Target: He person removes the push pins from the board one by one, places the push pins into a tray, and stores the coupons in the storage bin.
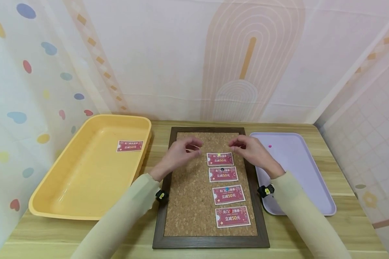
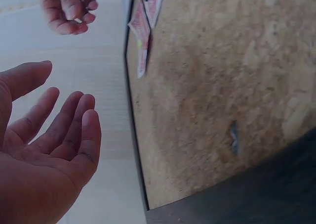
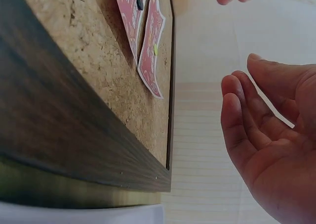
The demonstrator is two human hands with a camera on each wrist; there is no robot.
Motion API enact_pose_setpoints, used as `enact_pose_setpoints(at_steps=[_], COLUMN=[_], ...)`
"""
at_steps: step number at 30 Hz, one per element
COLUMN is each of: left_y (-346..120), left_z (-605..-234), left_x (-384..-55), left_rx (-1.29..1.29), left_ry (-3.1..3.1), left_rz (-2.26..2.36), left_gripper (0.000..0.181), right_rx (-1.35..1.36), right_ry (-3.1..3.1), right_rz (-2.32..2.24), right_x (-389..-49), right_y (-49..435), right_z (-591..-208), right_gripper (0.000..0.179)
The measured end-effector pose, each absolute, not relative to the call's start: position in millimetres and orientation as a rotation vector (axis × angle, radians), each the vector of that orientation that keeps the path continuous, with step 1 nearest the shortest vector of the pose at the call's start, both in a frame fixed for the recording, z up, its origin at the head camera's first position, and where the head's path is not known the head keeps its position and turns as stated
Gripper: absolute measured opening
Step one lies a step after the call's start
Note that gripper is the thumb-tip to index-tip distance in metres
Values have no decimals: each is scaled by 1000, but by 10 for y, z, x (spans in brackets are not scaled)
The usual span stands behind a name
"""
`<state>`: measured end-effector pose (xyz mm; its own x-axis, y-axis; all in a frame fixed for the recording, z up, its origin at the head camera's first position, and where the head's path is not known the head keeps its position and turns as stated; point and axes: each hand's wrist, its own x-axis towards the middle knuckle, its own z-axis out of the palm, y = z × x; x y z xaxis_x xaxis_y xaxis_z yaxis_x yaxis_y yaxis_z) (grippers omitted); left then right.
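Observation:
A framed cork board (image 1: 188, 201) lies on the table, with several red paper coupons in a column on its right half. Yellow, black, blue and red pushpins sit on them from top to bottom. The topmost coupon (image 1: 219, 159) carries the yellow pin (image 3: 155, 49). My left hand (image 1: 182, 153) hovers over the board's upper left, fingers loosely bent around nothing. Over the upper right edge hangs my right hand (image 1: 252, 151), its thumb close to the fingers and nothing visible between them. Both hands are apart from the coupons.
On the left stands a yellow bin (image 1: 84, 172) with one more coupon (image 1: 130, 146) in it. To the right, a lilac tray (image 1: 304, 180) holds a pink pushpin (image 1: 270, 146). A patterned curtain (image 1: 168, 64) hangs behind the wooden table (image 1: 353, 230).

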<state>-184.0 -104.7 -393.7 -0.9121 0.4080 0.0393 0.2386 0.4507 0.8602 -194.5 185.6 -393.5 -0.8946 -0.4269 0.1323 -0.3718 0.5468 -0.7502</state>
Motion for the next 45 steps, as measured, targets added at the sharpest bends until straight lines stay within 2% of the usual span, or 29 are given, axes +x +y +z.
enact_pose_setpoints(at_steps=[19,35,45], left_y=[-883,-728,-639], left_z=[-4153,-4164,-4180], left_x=[-2020,-2071,-2090], left_rx=[634,663,684], left_ry=[2557,2634,2633], left_rz=[1278,1015,957], left_gripper=[31,29,33], right_rx=[-753,-798,-860], right_ry=[2624,2542,2534], right_rz=[-1190,-1011,-887], right_x=[-2108,-2180,-2248], right_y=[1780,1641,1611], right_z=[-3975,-4000,-4007], right_gripper=[21,23,17])
